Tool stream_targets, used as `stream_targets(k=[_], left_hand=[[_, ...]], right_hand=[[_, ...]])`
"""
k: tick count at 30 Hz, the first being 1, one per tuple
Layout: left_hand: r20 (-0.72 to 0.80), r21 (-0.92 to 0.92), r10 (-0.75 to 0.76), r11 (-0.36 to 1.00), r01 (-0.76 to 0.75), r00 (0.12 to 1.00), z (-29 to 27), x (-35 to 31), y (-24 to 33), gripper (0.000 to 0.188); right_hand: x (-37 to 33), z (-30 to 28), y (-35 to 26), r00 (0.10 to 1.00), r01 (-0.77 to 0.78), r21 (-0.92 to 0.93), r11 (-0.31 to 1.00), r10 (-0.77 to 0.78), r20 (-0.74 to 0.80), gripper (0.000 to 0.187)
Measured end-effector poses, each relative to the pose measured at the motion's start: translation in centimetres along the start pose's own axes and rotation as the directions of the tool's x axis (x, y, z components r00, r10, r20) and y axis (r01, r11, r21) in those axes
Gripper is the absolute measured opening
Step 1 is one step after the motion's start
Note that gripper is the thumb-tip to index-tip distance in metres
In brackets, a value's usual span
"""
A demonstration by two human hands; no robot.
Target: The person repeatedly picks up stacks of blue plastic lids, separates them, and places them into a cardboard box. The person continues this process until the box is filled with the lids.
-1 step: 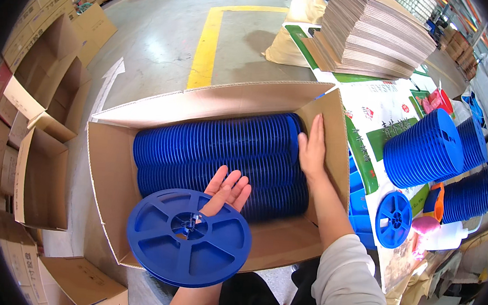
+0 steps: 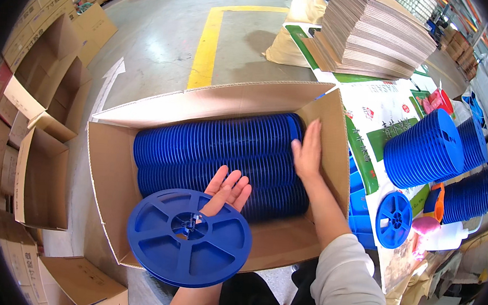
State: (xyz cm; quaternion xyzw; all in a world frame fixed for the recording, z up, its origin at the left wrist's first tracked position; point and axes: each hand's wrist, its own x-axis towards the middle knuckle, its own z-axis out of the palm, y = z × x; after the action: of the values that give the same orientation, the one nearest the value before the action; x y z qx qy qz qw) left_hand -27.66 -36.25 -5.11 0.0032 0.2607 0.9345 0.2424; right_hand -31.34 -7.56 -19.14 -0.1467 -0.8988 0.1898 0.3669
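A blue plastic reel [image 2: 161,217] with a spoked face lies across my left hand [image 2: 226,191], over the near left edge of an open cardboard box [image 2: 101,184]. My left thumb comes up by the reel's hub and the fingers stick out beyond its rim; the palm is hidden beneath. Inside the box, rows of blue reels [image 2: 216,136] stand packed on edge. My right hand [image 2: 308,152] is in the right end of the box with fingers stretched, against the end of the rows and beside the cardboard wall. It grips nothing.
To the right, a table holds stacks of blue reels [image 2: 422,149], a single reel [image 2: 393,220], a white squeeze bottle [image 2: 446,236] and an orange tape dispenser [image 2: 436,202]. Flattened cardboard [image 2: 373,39] is piled at the back. Open boxes [image 2: 44,180] line the left.
My right hand has slid slightly nearer along the end of the reel rows, and its thumb has shifted left. My left hand and its reel have stayed put.
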Motion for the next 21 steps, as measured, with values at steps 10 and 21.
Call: stream_targets(k=[10,21], left_hand=[[-0.037,-0.051,-0.012,0.999,0.01,0.999,-0.8,0.8,-0.3,0.047],[-0.206,0.094,-0.117,0.986,0.138,0.971,1.6,-0.3,-0.5,0.051]], right_hand=[[-5.3,3.0,1.7,0.886,-0.12,-0.243,0.962,0.215,0.411,0.067],[-1.5,4.4,2.6,0.906,-0.106,-0.01,0.994,0.101,0.411,0.066]])
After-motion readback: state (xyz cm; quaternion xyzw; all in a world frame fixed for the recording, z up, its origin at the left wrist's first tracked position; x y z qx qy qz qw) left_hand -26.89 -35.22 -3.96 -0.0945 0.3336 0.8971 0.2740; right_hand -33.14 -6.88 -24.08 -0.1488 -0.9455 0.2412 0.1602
